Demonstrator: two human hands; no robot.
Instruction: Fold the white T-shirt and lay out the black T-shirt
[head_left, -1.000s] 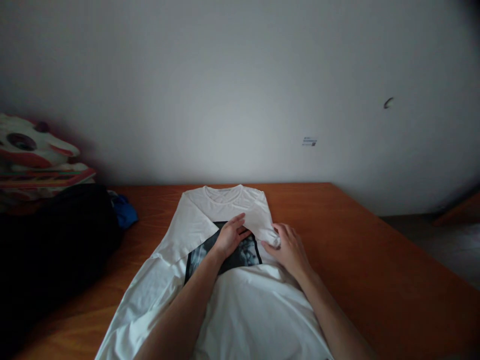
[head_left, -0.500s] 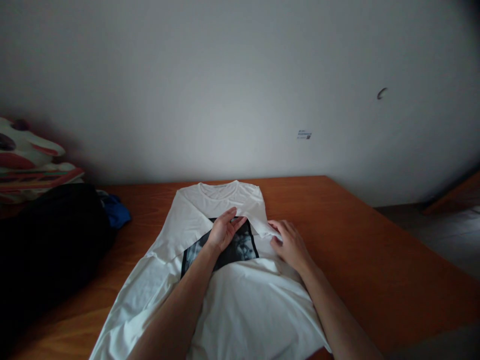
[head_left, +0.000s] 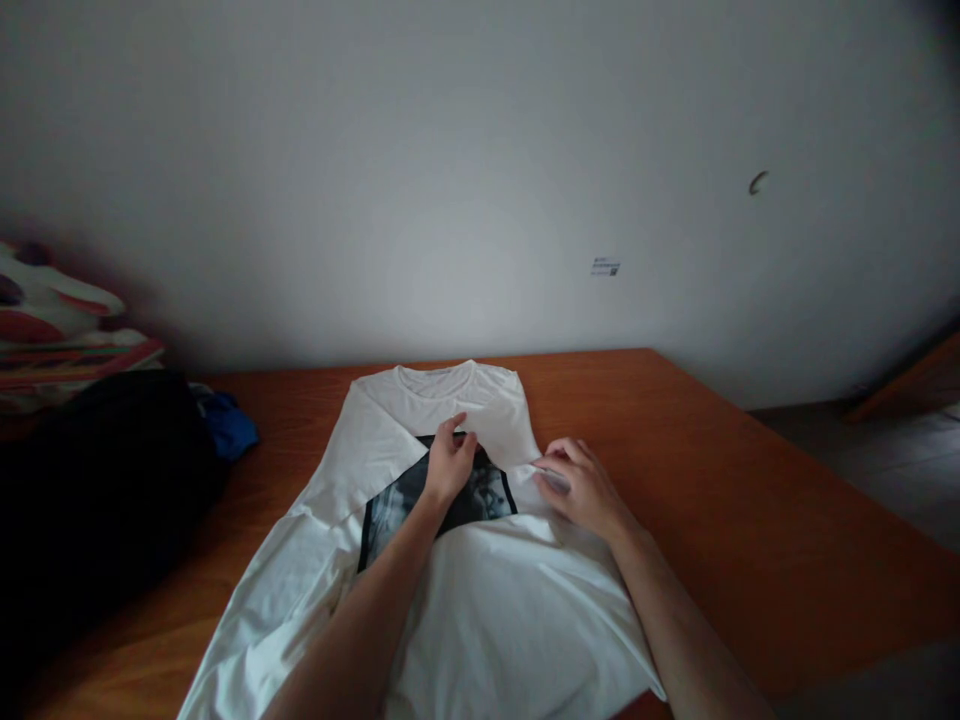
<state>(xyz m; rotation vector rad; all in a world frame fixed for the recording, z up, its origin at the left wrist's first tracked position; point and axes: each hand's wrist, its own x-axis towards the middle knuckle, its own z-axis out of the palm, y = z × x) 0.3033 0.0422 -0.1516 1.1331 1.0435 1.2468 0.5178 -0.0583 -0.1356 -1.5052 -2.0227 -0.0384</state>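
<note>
- A white shirt (head_left: 510,600) lies collar-away on a wooden table (head_left: 720,560), its lower cloth rumpled.
- Hands apart: the right hand (head_left: 585,488) pinches a sleeve's edge (head_left: 529,469); the left hand (head_left: 451,464) rests over the dark print (head_left: 491,492), its grip unclear.
- Light, level tension would likely smooth the sleeve best.

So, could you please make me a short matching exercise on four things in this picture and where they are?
Things:
1. White shirt
2. Blue item
3. Small printed label
4. Toy

Places:
A. On the wall
B. Cut off by the picture's left edge
C. Laid out, neckline toward the wall
D. Against the dark bundle's right side in the picture

Pairs: 1-C, 2-D, 3-A, 4-B
</note>
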